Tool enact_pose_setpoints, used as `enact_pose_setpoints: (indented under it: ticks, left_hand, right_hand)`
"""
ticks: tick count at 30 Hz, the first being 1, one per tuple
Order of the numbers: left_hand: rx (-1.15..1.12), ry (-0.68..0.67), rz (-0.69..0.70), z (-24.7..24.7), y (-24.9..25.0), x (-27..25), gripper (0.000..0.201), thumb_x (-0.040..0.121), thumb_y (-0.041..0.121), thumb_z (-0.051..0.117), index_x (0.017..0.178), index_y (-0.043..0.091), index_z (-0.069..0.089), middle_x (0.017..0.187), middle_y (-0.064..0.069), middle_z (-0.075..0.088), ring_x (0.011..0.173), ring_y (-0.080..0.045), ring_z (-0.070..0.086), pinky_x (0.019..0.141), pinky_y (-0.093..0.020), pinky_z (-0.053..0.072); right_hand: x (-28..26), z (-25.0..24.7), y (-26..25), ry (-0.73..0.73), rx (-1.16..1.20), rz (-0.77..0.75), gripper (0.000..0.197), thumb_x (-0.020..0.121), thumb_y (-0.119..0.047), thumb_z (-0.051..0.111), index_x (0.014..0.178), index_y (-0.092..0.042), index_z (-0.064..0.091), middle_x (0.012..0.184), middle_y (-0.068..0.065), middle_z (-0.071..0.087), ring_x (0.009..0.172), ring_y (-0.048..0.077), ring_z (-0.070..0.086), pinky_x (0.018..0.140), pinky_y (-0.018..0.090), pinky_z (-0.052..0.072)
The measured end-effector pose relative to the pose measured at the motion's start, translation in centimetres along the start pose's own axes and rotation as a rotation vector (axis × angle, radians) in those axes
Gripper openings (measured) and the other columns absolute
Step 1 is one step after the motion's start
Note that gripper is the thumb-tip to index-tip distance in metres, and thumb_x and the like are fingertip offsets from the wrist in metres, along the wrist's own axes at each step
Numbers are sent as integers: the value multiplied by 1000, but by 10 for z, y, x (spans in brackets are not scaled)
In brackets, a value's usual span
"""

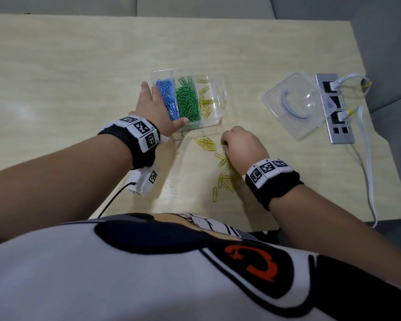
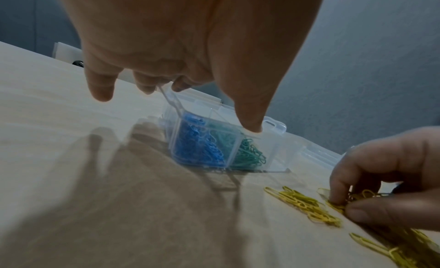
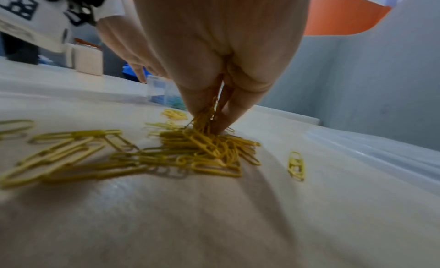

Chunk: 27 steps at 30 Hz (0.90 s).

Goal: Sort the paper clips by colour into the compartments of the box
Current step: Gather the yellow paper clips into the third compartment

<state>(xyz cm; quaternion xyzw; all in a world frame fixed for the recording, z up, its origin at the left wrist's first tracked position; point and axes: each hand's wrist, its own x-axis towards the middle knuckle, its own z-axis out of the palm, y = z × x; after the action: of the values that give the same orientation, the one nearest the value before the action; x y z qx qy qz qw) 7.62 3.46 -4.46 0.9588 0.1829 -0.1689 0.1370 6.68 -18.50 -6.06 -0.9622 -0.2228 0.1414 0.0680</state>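
A clear box [image 1: 218, 105] holds blue clips [image 1: 168, 98] in its left compartment, green clips [image 1: 188, 100] in the middle and a few yellow clips [image 1: 205, 100] on the right. My left hand [image 1: 158, 105] rests on the box's left side, fingers fairly straight, thumb [image 2: 250, 112] on the front rim of the box [image 2: 273, 140]. My right hand [image 1: 227, 147] is just in front of the box and pinches several yellow clips [image 3: 207, 110] at the top of the loose yellow pile [image 3: 202, 149]. More loose yellow clips [image 1: 226, 179] trail toward me.
A clear plastic lid [image 1: 296, 103] lies to the right of the box. Beyond it a grey power strip [image 1: 333, 107] with white cables [image 1: 366, 158] runs near the table's right edge. One stray yellow clip [image 3: 296, 165] lies right of the pile.
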Motion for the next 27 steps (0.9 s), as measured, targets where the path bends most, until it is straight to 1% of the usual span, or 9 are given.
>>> enact_pose_setpoints:
  ticks: [3, 8, 13, 16, 18, 20, 23, 25, 27]
  left_hand:
    - [-2, 7, 17, 1, -1, 0, 114, 74, 69, 60, 152, 11, 0, 159, -7, -11, 144, -26, 20, 107, -50, 35]
    - [12, 9, 54, 5, 3, -5, 115, 73, 70, 60, 152, 12, 1, 159, -8, -10, 143, -27, 23, 104, -49, 38]
    - [37, 21, 109, 13, 14, -15, 114, 72, 70, 60, 152, 12, 2, 159, -8, -8, 143, -28, 23, 105, -49, 37]
    - [52, 19, 133, 18, 18, -21, 115, 72, 70, 60, 152, 11, 2, 159, -8, -9, 143, -28, 23, 106, -48, 36]
    - [58, 21, 141, 19, 19, -23, 114, 73, 70, 60, 152, 11, 2, 160, -9, -8, 143, -28, 22, 107, -48, 36]
    - [59, 19, 141, 18, 20, -23, 114, 73, 70, 60, 152, 11, 2, 160, -9, -8, 144, -28, 21, 107, -49, 35]
    - [62, 11, 134, 17, 22, -22, 113, 74, 70, 59, 151, 11, 3, 160, -9, -8, 144, -28, 19, 107, -50, 35]
    - [60, 7, 124, 15, 24, -18, 113, 74, 70, 59, 151, 11, 2, 160, -9, -8, 144, -27, 19, 107, -51, 34]
    - [53, 0, 118, 12, 26, -13, 113, 74, 69, 59, 151, 11, 1, 159, -8, -9, 144, -27, 18, 107, -52, 34]
  right_hand:
    - [0, -9, 6, 60, 142, 116, 20, 91, -8, 54, 103, -13, 70, 106, 8, 60, 94, 26, 59, 76, 27, 42]
    - [0, -36, 2, 366, 433, 244, 16, 89, -13, 61, 99, -16, 73, 105, 1, 67, 94, 15, 62, 84, 17, 44]
    - [14, -49, -10, 470, 508, 222, 15, 88, -15, 63, 99, -19, 72, 103, 0, 66, 91, 11, 61, 83, 16, 43]
    - [21, -49, -14, 352, 503, 197, 22, 93, -17, 56, 110, -19, 69, 108, 2, 69, 97, 17, 63, 88, 26, 48]
    - [19, -51, -12, 258, 488, 221, 28, 95, -17, 49, 117, -24, 66, 109, 1, 69, 91, 19, 63, 82, 28, 50]
    - [12, -53, -6, 258, 478, 251, 30, 96, -16, 45, 118, -26, 63, 110, 0, 68, 87, 18, 62, 79, 28, 49]
    - [-2, -55, 7, 275, 497, 343, 27, 94, -16, 48, 118, -22, 59, 119, 0, 59, 100, 16, 59, 87, 29, 47]
    - [-13, -53, 15, 109, 460, 456, 38, 89, -22, 59, 126, -18, 51, 126, 5, 48, 104, 20, 56, 84, 28, 43]
    - [-27, -48, 18, -202, 350, 580, 71, 79, -33, 76, 135, -15, 38, 133, 10, 38, 110, 28, 54, 79, 34, 42]
